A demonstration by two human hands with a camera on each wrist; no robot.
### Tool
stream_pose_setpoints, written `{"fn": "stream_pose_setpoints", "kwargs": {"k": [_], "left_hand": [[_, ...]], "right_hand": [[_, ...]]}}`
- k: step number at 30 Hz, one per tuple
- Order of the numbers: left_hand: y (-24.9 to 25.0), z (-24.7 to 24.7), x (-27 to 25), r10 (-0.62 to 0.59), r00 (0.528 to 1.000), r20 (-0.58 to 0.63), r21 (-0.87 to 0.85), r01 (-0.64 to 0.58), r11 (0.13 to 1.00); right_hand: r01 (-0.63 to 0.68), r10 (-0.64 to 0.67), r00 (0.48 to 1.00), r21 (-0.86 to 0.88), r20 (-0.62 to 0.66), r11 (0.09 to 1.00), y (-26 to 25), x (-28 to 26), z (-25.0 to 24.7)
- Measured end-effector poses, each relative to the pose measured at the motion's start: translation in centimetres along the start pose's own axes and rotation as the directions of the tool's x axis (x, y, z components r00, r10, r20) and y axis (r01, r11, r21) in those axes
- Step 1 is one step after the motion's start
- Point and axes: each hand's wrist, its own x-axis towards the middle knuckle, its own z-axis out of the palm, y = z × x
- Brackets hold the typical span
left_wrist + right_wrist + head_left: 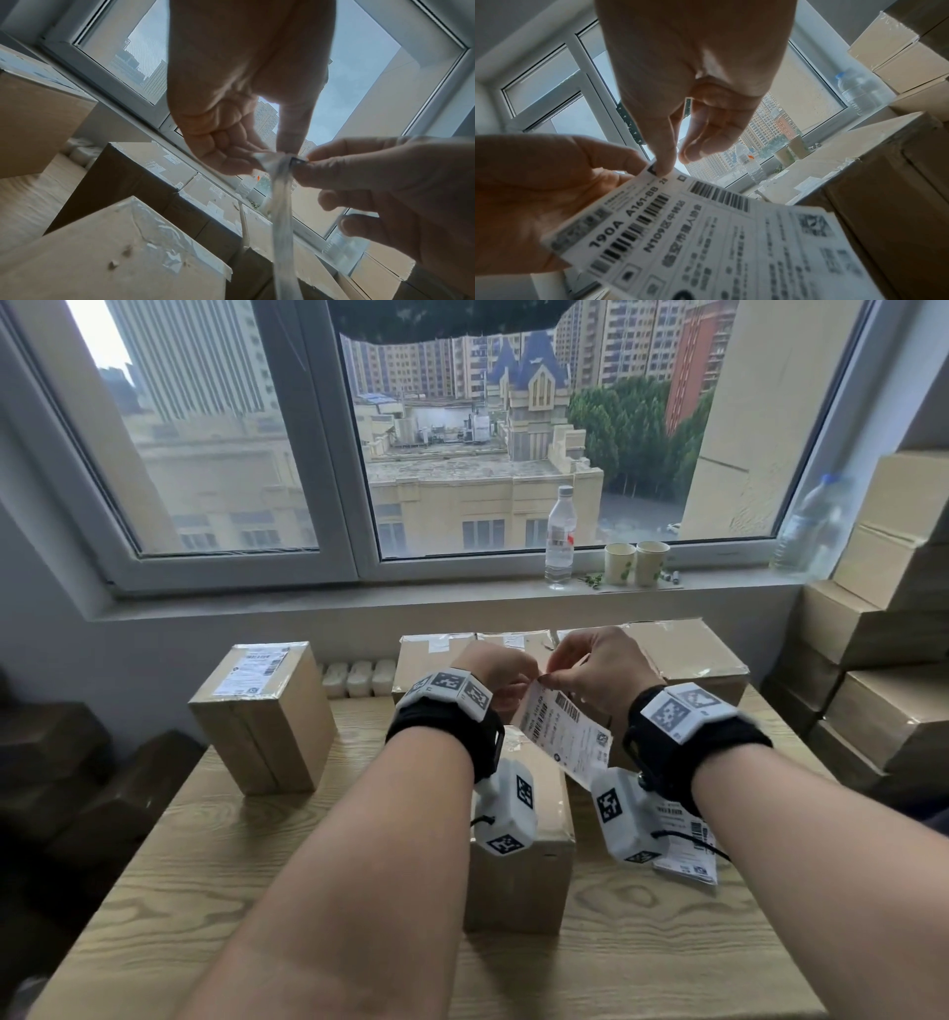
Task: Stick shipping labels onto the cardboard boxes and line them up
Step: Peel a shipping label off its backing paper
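Two paper cups (637,563), two water bottles (560,536), perhaps three table boxes (264,716)

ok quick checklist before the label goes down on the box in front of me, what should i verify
1. Both hands hold the shipping label: ok. The left hand and right hand pinch its top corner.
2. Backing peeled off: cannot tell. The left wrist view shows layers parting at the corner, no more.
3. Label flat, uncreased: ok; it hangs straight, print legible in the right wrist view.
4. Target box under the hands: ok, upright on the table.
5. Its top bare for sticking: cannot tell from the head view, wrists cover it; the left wrist view shows only tape.
6. Box on the left already labelled: ok.
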Motion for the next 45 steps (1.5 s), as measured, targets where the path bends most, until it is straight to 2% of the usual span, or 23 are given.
{"fn": "stream_pose_setpoints", "kwargs": {"k": [3,7,11,17,20,30,35,41,43,45], "left_hand": [[0.3,-0.5,-0.4,0.044,0.998,0.047,-0.003,-0.044,0.999],[0.2,-1.7,-0.9,0.034,0.994,0.107,-0.034,-0.03,0.999],[-0.6,-3.4,-0.6,0.08,0.991,0.107,-0.111,-0.068,0.992],[-1.6,-5.5,0.4,0.099,0.995,0.03,-0.033,-0.098,0.995],[-2.1,-6.8,1.1,0.063,0.998,-0.032,-0.008,-0.063,0.998],[-6.9,-12.2,3.0,-0.067,0.982,-0.179,-0.079,0.053,0.995],[-9.9,-13.7,4.2,-0.218,0.955,-0.203,-0.048,0.213,0.976],[-14.7,-14.9,5.7,-0.345,0.897,-0.276,-0.073,0.338,0.938],[-16.2,-15.0,5.9,-0.385,0.877,-0.287,-0.091,0.376,0.922],[-17.6,-14.9,6.3,-0.409,0.876,-0.256,-0.105,0.396,0.912]], "right_hand": [[0.013,-0.013,1.0,-0.004,0.009,1.0,-0.4,0.4,0.4],[0.024,-0.024,1.0,-0.007,0.02,1.0,-0.8,0.9,1.0],[0.0,0.0,1.0,0.032,0.02,0.999,-1.1,1.5,1.6],[0.003,-0.005,1.0,0.068,0.025,0.998,-2.0,2.4,3.1],[-0.022,0.021,1.0,0.095,0.011,0.995,-2.2,3.0,3.9],[-0.141,0.142,0.99,0.216,0.01,0.966,-3.4,4.9,7.4],[-0.184,0.2,0.978,0.208,-0.06,0.961,-2.7,5.8,9.3],[-0.271,0.306,0.946,0.252,-0.108,0.929,-1.3,6.6,10.5],[-0.299,0.338,0.936,0.287,-0.095,0.91,-1.0,6.8,10.8],[-0.328,0.361,0.931,0.298,-0.06,0.896,-0.8,6.9,11.3]]}}
